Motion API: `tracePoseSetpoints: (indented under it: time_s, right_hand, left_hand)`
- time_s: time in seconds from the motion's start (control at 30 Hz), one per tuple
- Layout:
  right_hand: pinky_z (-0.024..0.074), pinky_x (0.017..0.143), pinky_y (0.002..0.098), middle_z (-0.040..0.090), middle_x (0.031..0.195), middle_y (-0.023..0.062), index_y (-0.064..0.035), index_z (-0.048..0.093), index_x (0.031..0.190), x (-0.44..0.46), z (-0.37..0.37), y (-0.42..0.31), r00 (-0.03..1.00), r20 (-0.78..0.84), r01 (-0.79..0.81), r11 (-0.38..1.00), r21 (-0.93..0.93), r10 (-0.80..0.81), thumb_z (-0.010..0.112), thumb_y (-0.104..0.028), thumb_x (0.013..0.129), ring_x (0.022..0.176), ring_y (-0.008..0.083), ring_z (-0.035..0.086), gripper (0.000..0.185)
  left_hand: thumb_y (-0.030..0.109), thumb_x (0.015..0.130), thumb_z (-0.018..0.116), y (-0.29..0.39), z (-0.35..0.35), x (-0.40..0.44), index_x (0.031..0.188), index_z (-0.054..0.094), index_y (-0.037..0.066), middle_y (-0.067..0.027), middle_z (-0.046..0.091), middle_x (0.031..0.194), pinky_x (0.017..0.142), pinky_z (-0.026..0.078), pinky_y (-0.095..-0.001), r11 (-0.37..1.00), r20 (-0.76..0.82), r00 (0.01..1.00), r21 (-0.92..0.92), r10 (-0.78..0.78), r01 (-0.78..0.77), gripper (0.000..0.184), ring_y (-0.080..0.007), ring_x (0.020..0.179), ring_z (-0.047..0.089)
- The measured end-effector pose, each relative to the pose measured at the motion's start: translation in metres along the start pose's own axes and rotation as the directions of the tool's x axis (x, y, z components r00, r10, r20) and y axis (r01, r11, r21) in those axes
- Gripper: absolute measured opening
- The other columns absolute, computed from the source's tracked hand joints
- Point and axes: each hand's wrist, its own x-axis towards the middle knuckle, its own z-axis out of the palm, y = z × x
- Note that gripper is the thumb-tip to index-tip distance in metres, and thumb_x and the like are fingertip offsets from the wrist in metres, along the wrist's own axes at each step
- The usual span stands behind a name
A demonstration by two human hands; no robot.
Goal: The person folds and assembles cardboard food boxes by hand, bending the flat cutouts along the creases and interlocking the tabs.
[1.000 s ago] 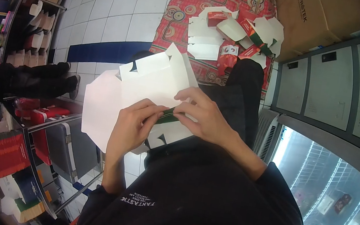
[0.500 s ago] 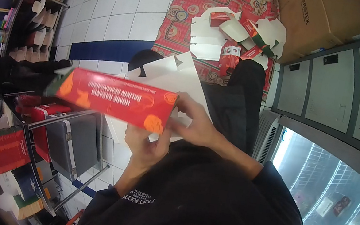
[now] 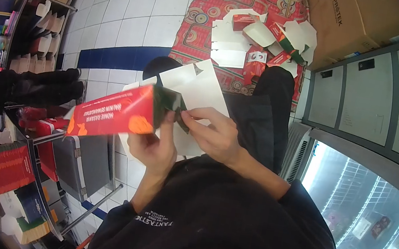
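Note:
A red folding carton [image 3: 114,113] with orange pictures and a dark green end is in front of me, tilted. My left hand [image 3: 156,149] grips it near the green end, thumb on the green side and the other fingers partly hidden beneath. With closed fingertips, my right hand [image 3: 216,135] pinches the dark green end flap [image 3: 174,103], which sticks out from the carton. Under both hands, white flat cardboard sheets [image 3: 195,87] lie across my lap.
Several folded red cartons [image 3: 255,62] lie piled on a red patterned mat [image 3: 197,29] ahead. To the left, a metal rack [image 3: 81,139] holds a stack of red cartons [image 3: 1,170]. Grey lockers [image 3: 368,94], a large brown box [image 3: 352,29] and a lit glass-front cooler [image 3: 357,219] stand at right.
The carton has turned so its green end faces my right hand, and its far end has swung lower left. My right fingers have moved onto the green flap.

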Motion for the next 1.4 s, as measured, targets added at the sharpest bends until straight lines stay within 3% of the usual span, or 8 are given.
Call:
tracePoseSetpoints:
  time_s: [0.4,0.53,0.67,0.73,0.93,1.07,1.27,1.4]
  right_hand:
    - [0.0664,0.094,0.0331,0.076,0.114,0.0075,-0.0060,0.063,0.150,0.012,-0.009,0.006,0.870,0.156,-0.488,0.775,0.401,0.467,0.089,0.004,0.086,0.099,0.0141,0.076,0.070]
    - [0.0575,0.107,0.0431,0.070,0.130,0.0112,-0.0086,0.056,0.158,0.010,-0.012,0.020,0.893,0.338,-0.404,0.859,0.314,0.296,0.092,-0.002,0.084,0.117,0.0229,0.070,0.083]
    - [0.0516,0.103,0.0409,0.059,0.148,0.0139,-0.0046,0.044,0.166,0.038,-0.044,0.007,0.844,0.492,-0.437,0.803,0.405,0.211,0.103,-0.029,0.071,0.120,0.0225,0.062,0.115]
    - [0.0540,0.090,0.0374,0.058,0.148,0.0142,-0.0021,0.042,0.167,0.045,-0.047,0.001,0.906,0.392,-0.354,0.794,0.494,0.160,0.104,-0.031,0.070,0.115,0.0211,0.064,0.118]
    - [0.0608,0.074,0.0337,0.063,0.138,0.0180,-0.0007,0.053,0.155,0.032,-0.032,0.003,0.938,0.195,-0.309,0.946,0.098,0.287,0.083,-0.007,0.084,0.107,0.0274,0.073,0.077]
    - [0.0647,0.083,0.0357,0.065,0.137,0.0191,-0.0065,0.061,0.150,0.026,-0.019,0.006,0.968,0.210,-0.169,0.974,0.150,0.135,0.077,0.010,0.083,0.107,0.0328,0.076,0.071]
    - [0.0646,0.090,0.0362,0.066,0.132,0.0153,-0.0021,0.067,0.142,0.011,-0.004,0.002,0.960,0.260,-0.145,0.976,0.161,0.100,0.069,0.011,0.098,0.108,0.0260,0.076,0.045]
    - [0.0681,0.083,0.0336,0.066,0.128,0.0071,0.0075,0.066,0.135,0.013,0.010,-0.008,0.660,0.138,-0.609,0.418,0.674,0.739,0.069,0.002,0.107,0.107,0.0156,0.072,0.029]
  left_hand:
    - [0.011,0.092,0.091,-0.009,-0.016,-0.014,0.152,0.054,-0.003,-0.0156,0.068,0.136,0.110,0.054,-0.0427,0.964,0.485,0.838,0.039,-0.248,0.263,0.072,-0.0285,0.126,0.068]
    - [0.014,0.093,0.090,0.017,-0.005,-0.003,0.167,0.025,0.001,-0.0174,0.061,0.144,0.109,0.056,-0.0405,0.830,0.024,0.946,-0.472,-0.324,0.297,0.099,-0.0274,0.127,0.067]
    - [-0.006,0.093,0.077,-0.021,-0.003,0.006,0.138,0.061,0.001,-0.0137,0.068,0.128,0.090,0.059,-0.0365,0.985,0.207,0.963,0.041,-0.170,0.165,0.048,-0.0209,0.115,0.069]
    - [-0.014,0.066,0.070,-0.026,-0.006,0.013,0.113,0.069,0.008,-0.0156,0.068,0.119,0.090,0.055,-0.0480,0.963,0.485,0.874,0.215,0.039,-0.162,0.052,-0.0419,0.106,0.066]
    - [-0.009,0.071,0.077,-0.029,-0.007,0.022,0.123,0.063,0.007,-0.0184,0.062,0.132,0.108,0.049,-0.0509,0.932,0.624,0.782,0.273,0.017,-0.238,0.055,-0.0433,0.126,0.059]
    - [0.021,0.084,0.091,-0.043,-0.018,-0.003,0.162,0.028,0.003,-0.0200,0.048,0.152,0.121,0.041,-0.0494,0.919,0.455,0.887,-0.309,-0.085,0.246,0.102,-0.0346,0.142,0.051]
    - [0.014,0.100,0.077,-0.003,0.003,-0.003,0.153,0.045,-0.004,-0.0174,0.057,0.149,0.117,0.045,-0.0438,0.776,0.129,0.901,-0.467,-0.414,0.424,0.064,-0.0268,0.137,0.057]
    - [0.003,0.104,0.070,-0.020,0.006,-0.010,0.148,0.055,-0.001,-0.0126,0.070,0.134,0.109,0.051,-0.0359,0.837,0.168,0.908,-0.354,-0.383,0.418,0.046,-0.0212,0.125,0.067]
